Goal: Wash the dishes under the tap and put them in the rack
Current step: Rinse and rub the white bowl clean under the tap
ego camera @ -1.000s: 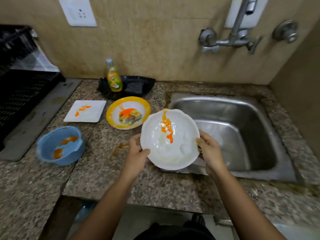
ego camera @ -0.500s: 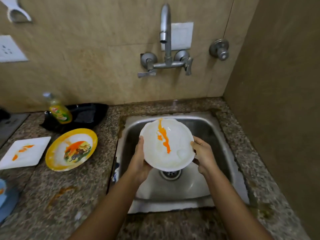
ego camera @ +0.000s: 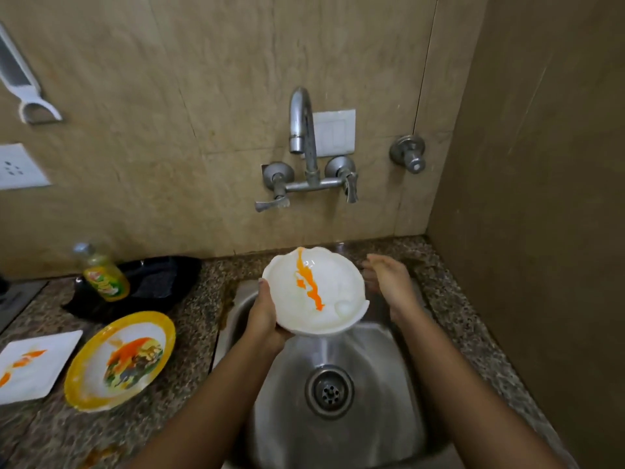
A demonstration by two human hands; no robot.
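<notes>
Right hand [ego camera: 389, 282] is leaving white bowl [ego camera: 314, 292], fingers loosely open, empty.
Left hand [ego camera: 267, 316] is gripping its rim alone; dry tap [ego camera: 301, 130] is probably being reached for next.

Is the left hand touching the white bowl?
Touching. The head view shows the left hand gripping the white bowl, thumb on its rim, palm beneath.

The right hand [ego camera: 389, 282] has let go of the bowl [ego camera: 314, 292]. Only the left hand [ego camera: 265, 319] holds it now, raised nearer the tap [ego camera: 301, 130]
</notes>
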